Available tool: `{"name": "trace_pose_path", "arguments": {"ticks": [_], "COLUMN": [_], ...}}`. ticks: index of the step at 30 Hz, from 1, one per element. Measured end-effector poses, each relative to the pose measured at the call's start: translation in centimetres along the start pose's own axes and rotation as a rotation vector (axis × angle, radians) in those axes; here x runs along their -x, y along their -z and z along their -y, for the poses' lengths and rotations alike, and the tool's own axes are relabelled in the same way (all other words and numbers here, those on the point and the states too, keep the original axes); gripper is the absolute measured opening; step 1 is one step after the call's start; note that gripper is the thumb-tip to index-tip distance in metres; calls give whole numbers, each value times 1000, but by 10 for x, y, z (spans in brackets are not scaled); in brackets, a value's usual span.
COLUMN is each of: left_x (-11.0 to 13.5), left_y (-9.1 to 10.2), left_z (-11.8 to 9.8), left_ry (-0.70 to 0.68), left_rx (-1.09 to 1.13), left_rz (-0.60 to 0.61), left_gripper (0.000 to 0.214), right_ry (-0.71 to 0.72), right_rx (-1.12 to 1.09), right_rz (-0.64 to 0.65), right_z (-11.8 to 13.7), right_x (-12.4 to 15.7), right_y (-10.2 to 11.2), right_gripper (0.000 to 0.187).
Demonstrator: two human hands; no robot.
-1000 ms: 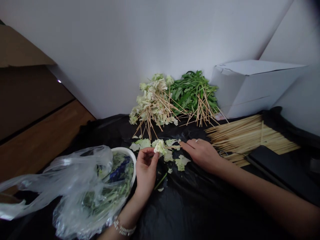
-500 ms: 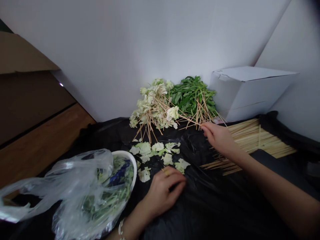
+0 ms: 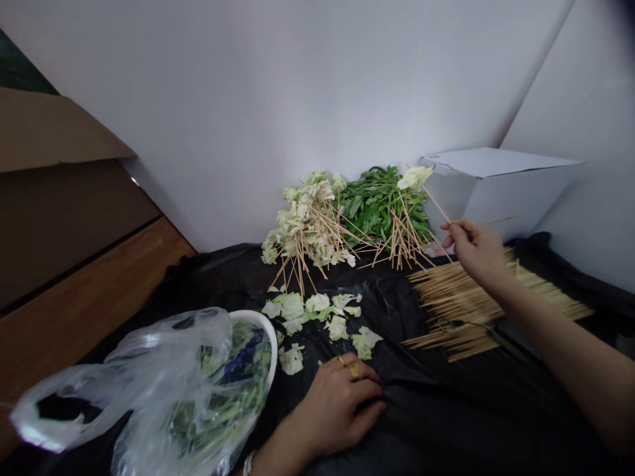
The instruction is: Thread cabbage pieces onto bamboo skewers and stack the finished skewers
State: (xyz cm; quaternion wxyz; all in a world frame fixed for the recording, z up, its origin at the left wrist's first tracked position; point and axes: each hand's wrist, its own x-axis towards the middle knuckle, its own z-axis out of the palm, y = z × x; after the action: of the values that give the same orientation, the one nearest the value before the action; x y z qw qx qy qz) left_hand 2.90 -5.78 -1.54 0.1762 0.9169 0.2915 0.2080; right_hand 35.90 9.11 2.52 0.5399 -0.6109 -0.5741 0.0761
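My right hand (image 3: 476,251) pinches the bare end of a wooden skewer (image 3: 436,203), raised at the right. Pale cabbage leaf (image 3: 415,177) is threaded on its far tip, in front of the white box. My left hand (image 3: 343,403) rests on the black plastic sheet, its fingers loosely bent, thumb apart, and nothing in it. Just beyond it lie loose torn cabbage pieces (image 3: 317,304). Farther back is a heap of cabbage skewers (image 3: 307,225), and beside it skewered green leafy vegetables (image 3: 380,198).
A spread of bare bamboo skewers (image 3: 456,291) lies beneath my right forearm. At left, a white-rimmed basin (image 3: 272,344) of greens is partly covered by a clear plastic bag (image 3: 163,370). A white box (image 3: 506,192) stands at back right, a cardboard box (image 3: 64,132) at far left.
My right hand has moved right and up with the cabbage skewer, away from the cabbage heap. The left hand stays on the sheet. The whole view has shifted slightly.
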Motion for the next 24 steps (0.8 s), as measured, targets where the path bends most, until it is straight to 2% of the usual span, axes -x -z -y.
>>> {"name": "trace_pose_path", "arguments": {"ticks": [8,13,18,22,24], "left_x": [0,0,1,1,1], "left_y": [0,-2,-1,-1,-1], "left_z": [0,1,1,0,0], "left_ry": [-7,10,25,31,35], "left_rx": [0,-4,-8,-10,-11], "left_rz": [-3,1,8,16,11], "left_gripper": [10,11,10,12,12], "right_ry": [-105,-170,-201,-89,-18], "right_rx": [-95,-237,-375,-396,-323], "right_rz": [-51,25,113,221,281], "right_z": [-20,-15,13,44,61], "right_x": [-14,-22,-21,-20,-22], "right_y": [5,5,-23,-57,-75], "right_gripper": [30,22,16,14,16]}}
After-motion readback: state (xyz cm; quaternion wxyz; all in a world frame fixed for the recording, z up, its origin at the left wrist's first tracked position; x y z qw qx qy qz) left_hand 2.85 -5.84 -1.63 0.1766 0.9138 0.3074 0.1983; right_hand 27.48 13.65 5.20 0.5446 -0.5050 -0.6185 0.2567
